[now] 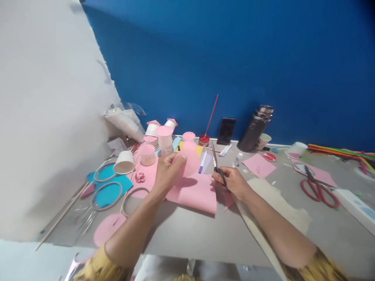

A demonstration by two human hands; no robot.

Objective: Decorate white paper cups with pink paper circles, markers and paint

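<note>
My left hand [170, 171] pinches a round piece of pink paper [190, 163] between thumb and fingers, raised over the table. In my right hand [233, 181] is a pair of scissors [216, 160] with dark handles, its blades pointing up and away from me. The scissors are beside the pink disc and apart from it. Beneath both hands lies a larger pink sheet [195, 195] with a curled front edge. Paper cups topped with pink discs, such as a cup [165, 142], stand just beyond my left hand.
Red-handled scissors [319, 191] and a pink sheet [259, 164] lie to the right. A dark flask [256, 128] and a phone [226, 130] stand against the blue wall. Hoops [107, 196], blue sheets and a tipped paper cup [124, 162] are at the left.
</note>
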